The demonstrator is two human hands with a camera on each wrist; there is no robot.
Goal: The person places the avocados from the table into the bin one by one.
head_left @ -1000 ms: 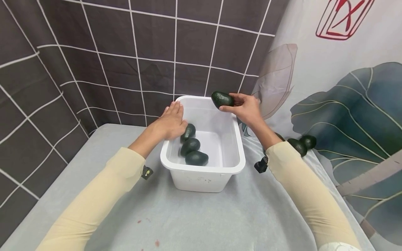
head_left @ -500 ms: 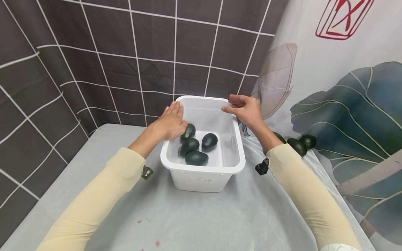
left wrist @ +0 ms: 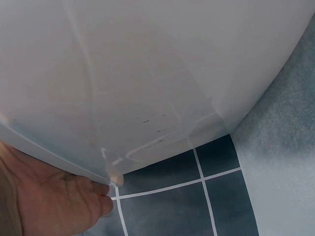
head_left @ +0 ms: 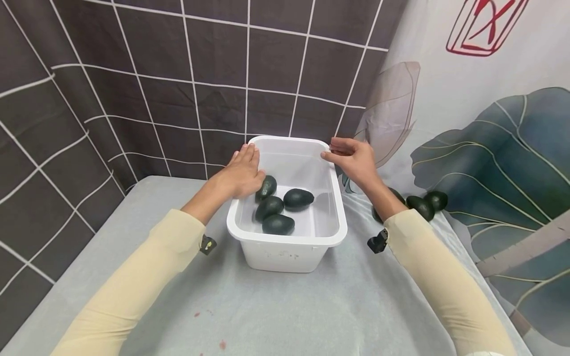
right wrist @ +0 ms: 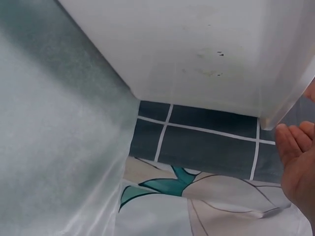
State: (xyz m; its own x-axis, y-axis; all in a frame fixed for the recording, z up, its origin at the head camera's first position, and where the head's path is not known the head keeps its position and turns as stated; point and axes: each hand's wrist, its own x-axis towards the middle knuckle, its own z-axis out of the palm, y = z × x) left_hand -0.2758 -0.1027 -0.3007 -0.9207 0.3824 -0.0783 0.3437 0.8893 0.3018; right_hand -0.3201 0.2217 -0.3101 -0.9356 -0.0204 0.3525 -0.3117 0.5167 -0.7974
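Note:
A white plastic tub (head_left: 287, 240) stands on the cloth-covered table, with several dark green avocados inside. One avocado (head_left: 298, 199) lies near the middle of its floor; another avocado (head_left: 278, 224) is close to the near wall. My left hand (head_left: 242, 173) rests on the left rim with fingers straight, and in the left wrist view the palm of the left hand (left wrist: 61, 204) shows under that rim. At the far right corner of the tub, my right hand (head_left: 354, 158) holds nothing, its fingers loosely bent. Part of the right hand (right wrist: 298, 162) appears beside the rim in the right wrist view.
More avocados (head_left: 420, 207) lie on the table to the right, partly behind the right forearm. A dark curtain with white grid lines (head_left: 213, 64) hangs behind the tub. To the right hangs a pale curtain with leaf prints (head_left: 498, 148). Grey cloth (head_left: 285, 311) covers the table.
My right hand has let go of an avocado, which dropped into the tub and rolled slightly on its floor. That hand has since shifted a little to the right. The left hand stays put.

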